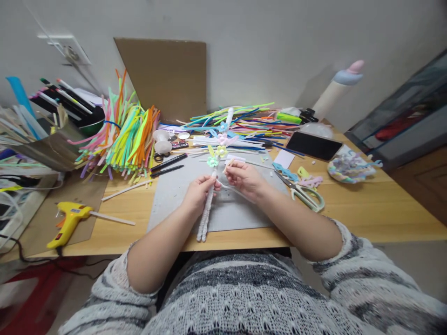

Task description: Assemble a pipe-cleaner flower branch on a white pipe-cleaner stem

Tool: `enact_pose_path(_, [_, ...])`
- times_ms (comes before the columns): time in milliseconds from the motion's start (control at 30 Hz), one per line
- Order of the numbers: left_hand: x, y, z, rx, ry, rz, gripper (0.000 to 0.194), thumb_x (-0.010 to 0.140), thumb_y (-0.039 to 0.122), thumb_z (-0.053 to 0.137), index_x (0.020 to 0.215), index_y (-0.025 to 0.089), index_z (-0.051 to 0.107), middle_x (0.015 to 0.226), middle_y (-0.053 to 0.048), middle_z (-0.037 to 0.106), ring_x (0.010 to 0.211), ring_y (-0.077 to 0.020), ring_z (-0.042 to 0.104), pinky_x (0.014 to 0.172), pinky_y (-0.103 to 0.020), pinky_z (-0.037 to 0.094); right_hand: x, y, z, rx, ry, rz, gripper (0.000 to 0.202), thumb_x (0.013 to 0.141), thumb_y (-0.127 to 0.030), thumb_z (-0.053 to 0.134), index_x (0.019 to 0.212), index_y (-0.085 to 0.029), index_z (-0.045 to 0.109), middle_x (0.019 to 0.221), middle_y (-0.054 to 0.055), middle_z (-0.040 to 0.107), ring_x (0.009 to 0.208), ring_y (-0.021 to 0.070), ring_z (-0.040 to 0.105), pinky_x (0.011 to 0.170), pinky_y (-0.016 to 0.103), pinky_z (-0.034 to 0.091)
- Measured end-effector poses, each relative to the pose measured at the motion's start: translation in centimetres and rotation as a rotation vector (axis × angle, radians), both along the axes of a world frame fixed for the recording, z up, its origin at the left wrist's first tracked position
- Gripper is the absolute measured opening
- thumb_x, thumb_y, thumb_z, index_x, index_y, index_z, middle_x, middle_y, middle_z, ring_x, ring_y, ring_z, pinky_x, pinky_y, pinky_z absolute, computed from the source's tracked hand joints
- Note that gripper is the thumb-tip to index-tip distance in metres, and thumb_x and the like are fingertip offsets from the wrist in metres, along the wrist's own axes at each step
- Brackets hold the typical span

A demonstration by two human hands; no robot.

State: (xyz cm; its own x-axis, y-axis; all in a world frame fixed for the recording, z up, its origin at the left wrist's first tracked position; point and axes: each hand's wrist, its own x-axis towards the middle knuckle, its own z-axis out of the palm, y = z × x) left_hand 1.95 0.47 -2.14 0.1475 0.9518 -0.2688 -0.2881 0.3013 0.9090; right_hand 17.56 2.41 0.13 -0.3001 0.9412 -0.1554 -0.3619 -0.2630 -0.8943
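My left hand point(199, 191) pinches a long white fuzzy pipe-cleaner stem point(206, 216) about its middle. The stem points away from me, its doubled lower end close to the table's front edge. Along its upper part sit small pipe-cleaner flowers: a green one point(212, 161), a yellow one point(221, 151), a pink one point(222, 139) and a blue one point(222, 126). To the right, my right hand point(246, 180) is closed on a small peach-coloured pipe-cleaner piece point(228, 165). A thin white strand point(230, 187) runs between the hands; whether the right fingers grip it is unclear.
Under the hands lies a grey mat point(174, 195). Green-handled scissors point(307, 196), a phone point(314, 145) and a pastel woven bowl point(351, 166) are on the right. A yellow glue gun point(71, 221) and bundled pipe cleaners point(129, 135) are on the left. Cardboard point(167, 74) leans behind.
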Motion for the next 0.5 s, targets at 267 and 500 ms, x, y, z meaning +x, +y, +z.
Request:
enact_pose_path(267, [-0.3, 0.2, 0.3, -0.034, 0.016, 0.100, 0.026, 0.060, 0.031, 0.069, 0.077, 0.013, 0.061, 0.062, 0.000, 0.061, 0.056, -0.0080, 0.056, 0.047, -0.016, 0.039, 4.2, 2.7, 0.7, 0.009, 0.071, -0.357, 0.015, 0.064, -0.029, 0.053, 0.066, -0.020, 0.040, 0.061, -0.003, 0.046, 0.051, 0.0085, 0.040, 0.047, 0.022, 0.032])
enact_pose_path(500, [-0.4, 0.2, 0.3, -0.043, -0.014, 0.090, 0.027, 0.059, 0.030, 0.069, 0.079, 0.012, 0.062, 0.062, 0.000, 0.061, 0.054, -0.0071, 0.054, 0.046, -0.017, 0.037, 7.5, 4.1, 1.0, 0.062, 0.041, -0.508, 0.017, 0.063, -0.032, 0.046, 0.062, -0.021, 0.033, 0.059, -0.002, 0.043, 0.050, 0.0093, 0.038, 0.044, 0.022, 0.031])
